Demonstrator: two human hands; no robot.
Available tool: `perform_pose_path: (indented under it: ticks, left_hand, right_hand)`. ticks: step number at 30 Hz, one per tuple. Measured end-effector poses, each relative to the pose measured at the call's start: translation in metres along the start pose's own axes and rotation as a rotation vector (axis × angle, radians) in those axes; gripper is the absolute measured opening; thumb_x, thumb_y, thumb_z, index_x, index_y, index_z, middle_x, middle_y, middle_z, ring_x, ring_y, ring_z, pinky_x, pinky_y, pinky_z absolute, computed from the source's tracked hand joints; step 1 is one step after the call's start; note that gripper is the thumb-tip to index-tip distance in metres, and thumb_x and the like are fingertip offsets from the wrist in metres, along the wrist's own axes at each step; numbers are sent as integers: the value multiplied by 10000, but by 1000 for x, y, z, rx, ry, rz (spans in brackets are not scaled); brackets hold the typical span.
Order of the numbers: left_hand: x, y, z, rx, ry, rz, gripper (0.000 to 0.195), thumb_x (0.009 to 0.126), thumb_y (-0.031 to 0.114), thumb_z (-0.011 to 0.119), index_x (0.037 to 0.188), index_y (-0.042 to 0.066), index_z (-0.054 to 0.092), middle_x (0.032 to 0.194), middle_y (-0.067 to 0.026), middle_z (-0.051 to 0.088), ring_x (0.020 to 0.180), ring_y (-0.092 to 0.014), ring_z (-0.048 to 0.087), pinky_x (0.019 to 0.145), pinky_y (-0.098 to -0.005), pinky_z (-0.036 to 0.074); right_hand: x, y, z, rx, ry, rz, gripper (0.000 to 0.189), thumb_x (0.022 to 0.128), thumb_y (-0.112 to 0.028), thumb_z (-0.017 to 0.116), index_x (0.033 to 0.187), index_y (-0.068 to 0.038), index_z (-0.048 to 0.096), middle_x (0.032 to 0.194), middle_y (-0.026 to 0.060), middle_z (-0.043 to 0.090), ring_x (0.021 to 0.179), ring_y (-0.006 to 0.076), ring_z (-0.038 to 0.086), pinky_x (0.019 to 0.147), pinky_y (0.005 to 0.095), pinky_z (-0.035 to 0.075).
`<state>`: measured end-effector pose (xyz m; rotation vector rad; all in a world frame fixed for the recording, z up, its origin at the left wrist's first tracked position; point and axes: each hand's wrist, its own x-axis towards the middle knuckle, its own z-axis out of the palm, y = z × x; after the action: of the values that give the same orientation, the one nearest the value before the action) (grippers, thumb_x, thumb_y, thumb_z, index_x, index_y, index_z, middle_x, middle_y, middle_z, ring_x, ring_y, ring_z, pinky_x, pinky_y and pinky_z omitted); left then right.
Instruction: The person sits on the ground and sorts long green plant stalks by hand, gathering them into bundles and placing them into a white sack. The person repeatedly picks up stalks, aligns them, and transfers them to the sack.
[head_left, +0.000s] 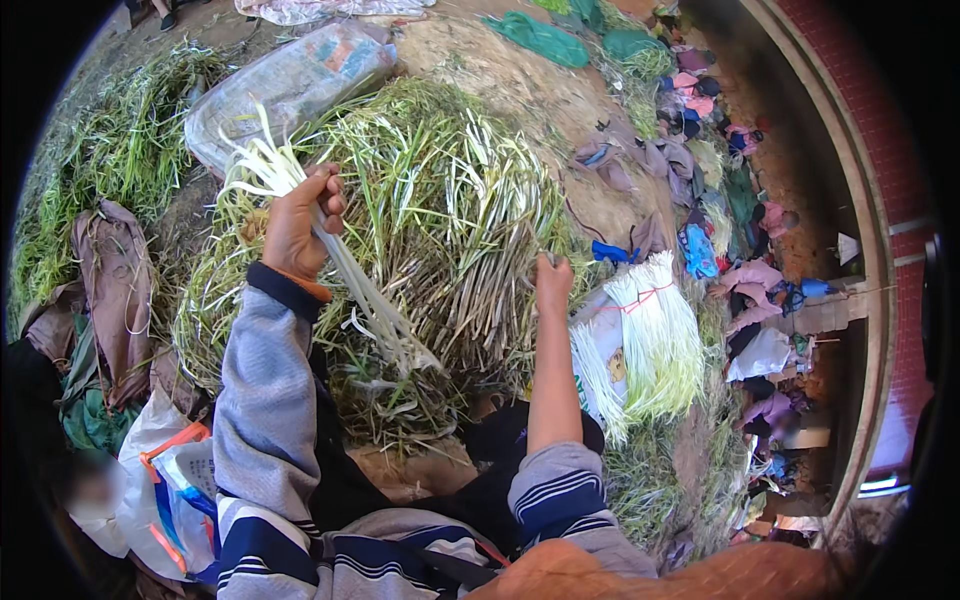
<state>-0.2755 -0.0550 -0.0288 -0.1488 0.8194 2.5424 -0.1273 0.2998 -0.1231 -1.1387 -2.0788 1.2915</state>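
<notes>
My left hand (307, 221) is closed around a bunch of pale, leafy stalks (367, 296), their yellowish leaf ends fanning out above the fist and their whitish stems hanging down to the right. My right hand (553, 271) is closed at the right edge of a large heap of green and brown stalks (420, 217); whether anything is inside it cannot be told. Right of that forearm lies a bundle of trimmed pale stalks (652, 337) tied with red string, with loose pale stalks (596, 375) beside it.
A full plastic sack (292, 82) lies behind the heap. More greens (120, 142) and brown cloth (112, 277) are at the left, near a white bag (161, 480). Blue cloth (615, 253) lies above the tied bundle. Several people sit along the right, beside a ledge (862, 225).
</notes>
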Motion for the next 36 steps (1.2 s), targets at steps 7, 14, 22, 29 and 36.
perform_pose_path:
  ticks: [7,14,22,29,36]
  left_hand:
    - [-27,-32,25,310,1,-140,177,900,246,552,842,80,543,593,33,480,434,-54,437,345,-182,269]
    - [-59,-38,25,536,-37,-76,218,836,218,626,700,76,531,513,9,472,394,-77,459,322,-202,280]
    - [-72,-81,10,690,-119,-244,173,811,114,624,934,-2,587,751,-97,662,614,-152,661,366,-197,360]
    - [-112,-60,34,498,-392,-437,192,838,160,611,949,14,555,781,-101,663,678,-207,681,379,-210,359]
    - [-83,-88,6,679,-95,-420,160,875,148,555,975,22,554,818,-75,637,632,-169,654,367,-209,336]
  right_hand:
    - [-215,121,18,-523,-517,-545,199,857,-230,534,843,-36,572,768,146,607,723,303,600,616,369,461]
    - [-248,66,5,506,-749,456,198,881,-177,572,1038,-56,576,807,69,634,720,159,616,665,298,505]
    - [-235,-28,-3,695,-559,84,175,883,-100,555,1028,-2,554,804,70,616,706,147,597,658,285,493]
    - [-291,-44,-19,220,-559,-695,249,753,-13,647,987,4,564,807,114,620,657,179,592,604,282,472]
    - [-266,-25,17,-65,-417,-769,287,704,2,686,975,-24,597,814,121,612,696,281,619,602,332,496]
